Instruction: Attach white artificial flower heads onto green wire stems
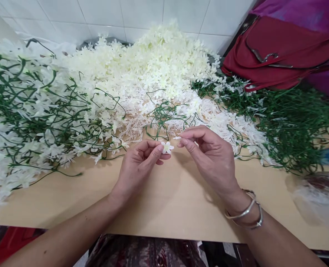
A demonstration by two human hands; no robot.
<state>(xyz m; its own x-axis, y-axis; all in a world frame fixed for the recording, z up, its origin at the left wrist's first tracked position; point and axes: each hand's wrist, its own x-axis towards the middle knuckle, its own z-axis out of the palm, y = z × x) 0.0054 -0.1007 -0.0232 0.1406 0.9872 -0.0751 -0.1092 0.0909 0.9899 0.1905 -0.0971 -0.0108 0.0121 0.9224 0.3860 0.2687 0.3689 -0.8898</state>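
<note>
Between the thumb and fingers of my left hand [144, 159] is a white artificial flower [167, 147], its petals facing up. My right hand [209, 155] is close on the right, pinching a small white piece [177, 138] whose exact kind is hard to make out. That piece is just above and apart from the flower. Beyond my hands lie a small tangle of green plastic stems [164, 113] and a scatter of thin white stamen-like sticks [135, 124]. Both hands hover over the near part of the wooden table [164, 207].
A big heap of cream-white flowers [164, 55] rests against the tiled wall [142, 13]. White flowers on green stems [42, 122] cover the left side. At right are a pile of green stems [295, 122], a red handbag [281, 52] and a clear plastic bag [320, 200].
</note>
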